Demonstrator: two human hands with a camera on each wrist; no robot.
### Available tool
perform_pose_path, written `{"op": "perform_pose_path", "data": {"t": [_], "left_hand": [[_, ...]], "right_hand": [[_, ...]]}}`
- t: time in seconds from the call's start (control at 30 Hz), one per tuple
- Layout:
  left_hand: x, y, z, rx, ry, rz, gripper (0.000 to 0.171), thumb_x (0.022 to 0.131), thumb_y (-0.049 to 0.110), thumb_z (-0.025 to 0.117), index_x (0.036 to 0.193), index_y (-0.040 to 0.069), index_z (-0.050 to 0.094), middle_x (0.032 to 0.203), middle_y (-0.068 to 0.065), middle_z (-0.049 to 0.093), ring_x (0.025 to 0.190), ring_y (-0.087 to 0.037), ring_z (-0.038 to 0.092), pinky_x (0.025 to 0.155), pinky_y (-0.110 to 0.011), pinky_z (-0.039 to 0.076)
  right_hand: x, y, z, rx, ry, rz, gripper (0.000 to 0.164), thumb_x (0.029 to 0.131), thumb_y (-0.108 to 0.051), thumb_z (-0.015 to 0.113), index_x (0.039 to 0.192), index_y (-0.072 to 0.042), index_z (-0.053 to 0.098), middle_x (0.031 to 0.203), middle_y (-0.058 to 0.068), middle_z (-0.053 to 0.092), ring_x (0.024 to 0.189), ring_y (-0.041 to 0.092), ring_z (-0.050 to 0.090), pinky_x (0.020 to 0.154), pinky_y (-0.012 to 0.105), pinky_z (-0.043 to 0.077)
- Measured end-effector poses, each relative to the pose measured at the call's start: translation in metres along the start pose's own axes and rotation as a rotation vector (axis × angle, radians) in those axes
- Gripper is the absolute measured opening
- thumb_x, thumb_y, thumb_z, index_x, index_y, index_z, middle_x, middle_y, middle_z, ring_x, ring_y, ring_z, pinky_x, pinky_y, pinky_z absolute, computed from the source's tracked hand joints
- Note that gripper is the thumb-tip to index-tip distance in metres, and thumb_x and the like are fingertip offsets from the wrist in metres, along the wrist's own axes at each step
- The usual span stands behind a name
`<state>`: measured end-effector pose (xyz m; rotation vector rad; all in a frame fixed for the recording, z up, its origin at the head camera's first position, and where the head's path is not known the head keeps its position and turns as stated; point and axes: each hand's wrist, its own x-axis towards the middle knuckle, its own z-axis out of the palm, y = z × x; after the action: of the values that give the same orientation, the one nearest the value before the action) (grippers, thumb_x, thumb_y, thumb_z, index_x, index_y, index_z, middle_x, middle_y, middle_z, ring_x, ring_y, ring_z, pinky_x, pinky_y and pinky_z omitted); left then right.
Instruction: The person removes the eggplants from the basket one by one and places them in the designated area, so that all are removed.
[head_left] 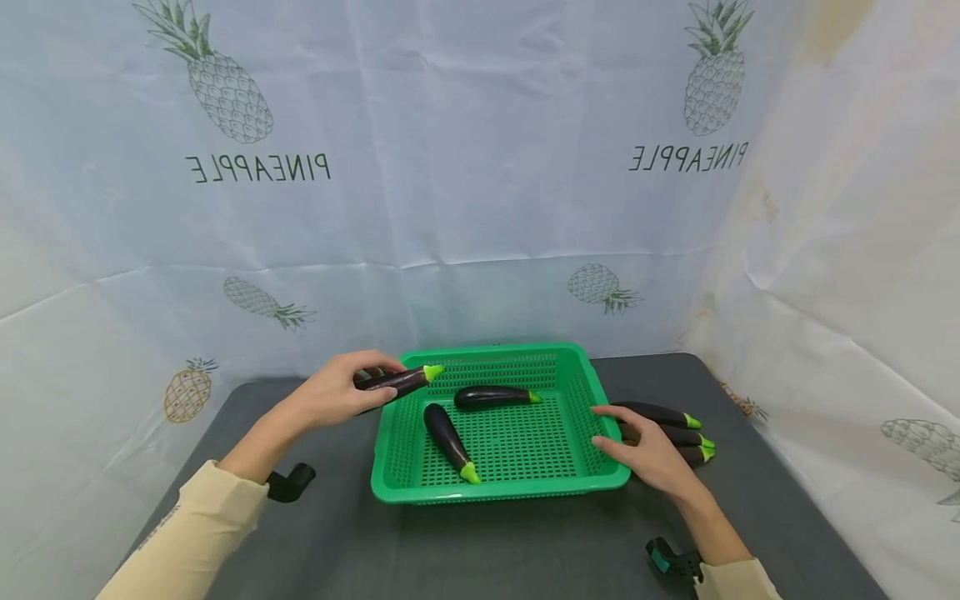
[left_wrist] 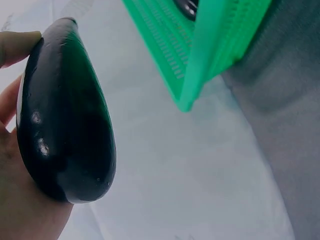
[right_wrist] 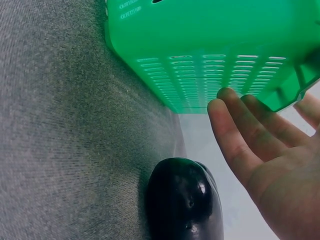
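Observation:
My left hand [head_left: 337,392] grips a dark purple eggplant [head_left: 401,382] with a bright green stem end, held above the left rim of a green plastic basket [head_left: 517,490]. In the left wrist view, the thumb and fingers wrap the far side of this glossy eggplant [left_wrist: 67,120]. Inside the basket lie two more eggplants, one crosswise [head_left: 491,397] near the back and one slanted [head_left: 447,437] at the left. At the basket's right side is my right hand [head_left: 648,454], its fingers loosely extended by the wall and holding nothing.
Three eggplants [head_left: 660,414] lie together on the grey table [head_left: 480,550] right of the basket, partly hidden behind my right hand. A white cloth [head_left: 480,208] printed with pineapples hangs behind and at the sides. Black devices [head_left: 291,483] are at both wrists.

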<state>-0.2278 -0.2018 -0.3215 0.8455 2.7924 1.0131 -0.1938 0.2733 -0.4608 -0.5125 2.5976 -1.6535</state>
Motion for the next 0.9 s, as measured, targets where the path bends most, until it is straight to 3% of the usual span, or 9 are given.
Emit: {"op": "perform_pose_path", "data": {"t": [0.33, 0.9], "left_hand": [[-0.014, -0.015, -0.008, 0.031, 0.049, 0.003, 0.029, 0.098, 0.021, 0.069, 0.126, 0.012, 0.069, 0.115, -0.007, 0.067, 0.094, -0.021, 0.061, 0.070, -0.039, 0.050], [-0.033, -0.049, -0.012, 0.086, 0.098, -0.081, 0.031, 0.099, 0.019, 0.068, 0.128, 0.007, 0.067, 0.117, -0.012, 0.066, 0.099, -0.026, 0.061, 0.074, -0.041, 0.051]], "right_hand": [[-0.002, -0.004, -0.001, 0.012, -0.005, -0.007, 0.053, 0.099, -0.021, 0.069, 0.148, -0.010, 0.052, 0.151, 0.023, 0.045, 0.116, 0.028, 0.063, 0.082, 0.035, 0.055], [-0.001, -0.003, -0.001, -0.003, 0.001, -0.010, 0.051, 0.100, -0.021, 0.069, 0.147, -0.010, 0.053, 0.150, 0.023, 0.046, 0.114, 0.023, 0.064, 0.082, 0.034, 0.055]]}}
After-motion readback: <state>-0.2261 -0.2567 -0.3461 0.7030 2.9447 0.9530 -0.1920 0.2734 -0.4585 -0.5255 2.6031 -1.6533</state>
